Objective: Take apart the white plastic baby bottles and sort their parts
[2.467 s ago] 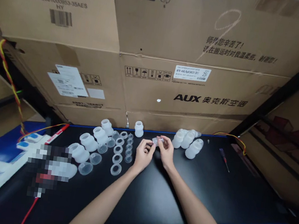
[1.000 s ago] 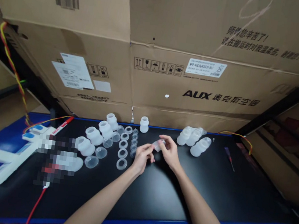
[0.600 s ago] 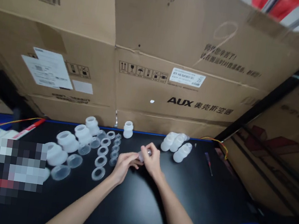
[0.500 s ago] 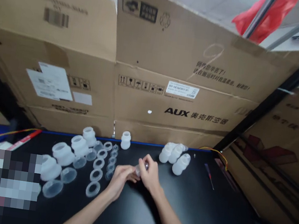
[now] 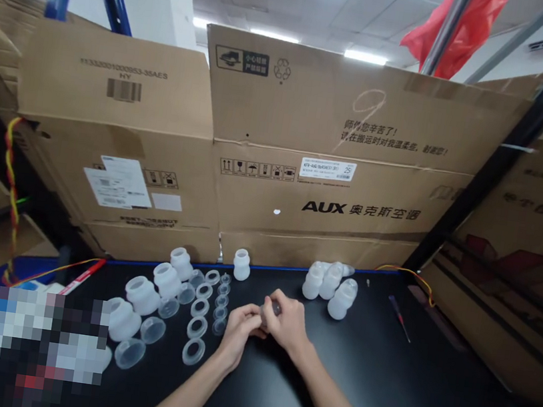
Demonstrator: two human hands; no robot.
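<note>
Fingers (image 5: 251, 312) partly hide a translucent piece (image 5: 277, 308) between them.

The left hand (image 5: 238, 333) and the right hand (image 5: 288, 319) are set close together, fingertips turned toward each other. The right hand sits slightly farther forward than the left. On the left hand, the thumb points toward the right hand and the fingers are curled inward in a pinch grip. On the right hand, the fingers are bent and closed against the thumb, with the back of the hand facing up. The left forearm (image 5: 189, 391) extends behind and to the left of its hand; the right forearm (image 5: 337, 401) extends behind and to the right. Both forearms are bare.
</note>
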